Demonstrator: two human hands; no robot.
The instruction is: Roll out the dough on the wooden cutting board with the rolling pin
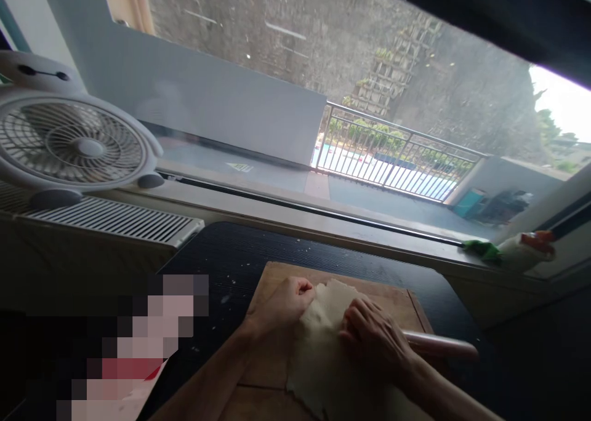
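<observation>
A thin, pale sheet of dough [318,353] with a ragged edge lies on a wooden cutting board [268,359]. At its far left edge is my left hand [293,298], fingers curled in and pinching the dough's rim. My right hand [373,332] rests over the sheet's right side, its fingers bent and closed against the dough; the fingertips are partly hidden. A smooth rolling pin [447,346] lies at the board's right side, and its near end disappears behind my right hand and wrist.
The board sits on a dark table [217,255] dotted with white specks. A white fan [87,144] stands at the left above a slatted radiator [124,218]. Behind the table runs a window sill [277,215], with a green cloth-like item [482,250] on the right. Pixelation covers the lower left.
</observation>
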